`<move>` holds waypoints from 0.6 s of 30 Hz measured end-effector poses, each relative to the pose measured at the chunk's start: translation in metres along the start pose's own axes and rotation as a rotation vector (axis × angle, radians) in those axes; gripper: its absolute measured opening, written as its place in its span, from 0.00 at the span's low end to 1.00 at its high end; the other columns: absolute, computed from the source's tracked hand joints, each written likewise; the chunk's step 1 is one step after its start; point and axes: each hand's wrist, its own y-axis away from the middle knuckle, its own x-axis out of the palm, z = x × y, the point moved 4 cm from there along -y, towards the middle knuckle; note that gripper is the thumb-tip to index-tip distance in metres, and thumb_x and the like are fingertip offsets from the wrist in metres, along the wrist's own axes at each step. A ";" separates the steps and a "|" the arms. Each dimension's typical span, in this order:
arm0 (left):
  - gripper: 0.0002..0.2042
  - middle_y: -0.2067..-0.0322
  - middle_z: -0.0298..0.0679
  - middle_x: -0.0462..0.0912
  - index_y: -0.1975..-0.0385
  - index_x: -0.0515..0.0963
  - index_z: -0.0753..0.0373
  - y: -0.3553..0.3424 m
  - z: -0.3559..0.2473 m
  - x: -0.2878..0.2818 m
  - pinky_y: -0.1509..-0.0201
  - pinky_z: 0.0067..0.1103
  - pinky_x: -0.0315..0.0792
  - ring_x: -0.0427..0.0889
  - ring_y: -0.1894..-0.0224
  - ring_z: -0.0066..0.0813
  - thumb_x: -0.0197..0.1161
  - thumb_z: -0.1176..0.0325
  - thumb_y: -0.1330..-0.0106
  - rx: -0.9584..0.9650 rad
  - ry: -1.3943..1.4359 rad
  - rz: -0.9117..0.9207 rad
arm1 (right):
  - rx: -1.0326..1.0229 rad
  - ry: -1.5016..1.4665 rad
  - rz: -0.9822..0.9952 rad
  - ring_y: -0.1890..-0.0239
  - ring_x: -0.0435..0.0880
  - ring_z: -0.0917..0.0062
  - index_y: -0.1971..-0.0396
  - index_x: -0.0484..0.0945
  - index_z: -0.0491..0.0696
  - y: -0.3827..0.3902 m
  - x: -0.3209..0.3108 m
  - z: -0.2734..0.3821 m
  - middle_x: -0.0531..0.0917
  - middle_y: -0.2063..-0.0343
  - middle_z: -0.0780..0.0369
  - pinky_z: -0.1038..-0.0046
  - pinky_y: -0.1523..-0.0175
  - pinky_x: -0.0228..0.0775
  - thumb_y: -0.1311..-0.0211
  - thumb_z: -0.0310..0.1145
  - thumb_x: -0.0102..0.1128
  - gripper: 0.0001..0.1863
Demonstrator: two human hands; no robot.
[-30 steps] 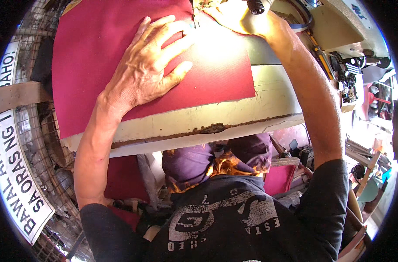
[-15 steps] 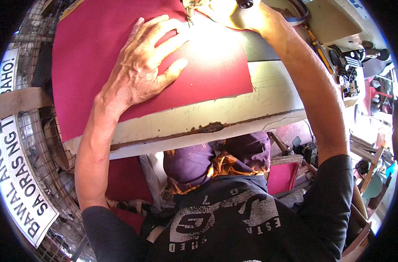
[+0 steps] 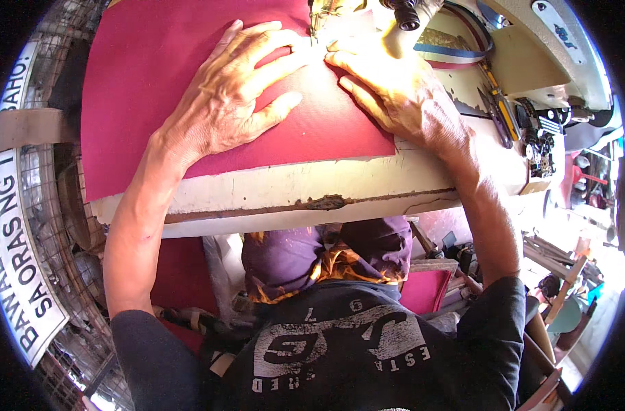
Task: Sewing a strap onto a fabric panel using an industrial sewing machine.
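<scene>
A large maroon sheet of fabric or similar material lies on a cream sewing-machine table. My left hand rests on it, left of the presser foot, with fingers spread. To the right of the foot, my right hand lies with fingers extended and slightly bent, fingertips on the maroon sheet. A bright glare washes out the area around the needle and part of the right hand. A black cylindrical fitting juts out above that hand.
Right of my hands are a curved striped band, tools with yellow-and-black handles and small machine parts. A wire mesh with a white sign runs down the left. Maroon pieces and assorted clutter sit below the table.
My right hand has come down from near the machine head onto the maroon sheet, its fingers now visible beside the foot. My left hand stays in nearly the same place, fingers spread.
</scene>
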 end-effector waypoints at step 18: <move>0.26 0.38 0.46 0.73 0.39 0.74 0.61 -0.006 0.005 -0.001 0.23 0.45 0.56 0.68 0.31 0.47 0.66 0.65 0.39 -0.003 0.019 0.043 | 0.008 0.007 0.087 0.51 0.81 0.59 0.46 0.81 0.48 -0.013 0.001 -0.005 0.84 0.56 0.54 0.60 0.42 0.70 0.34 0.40 0.61 0.19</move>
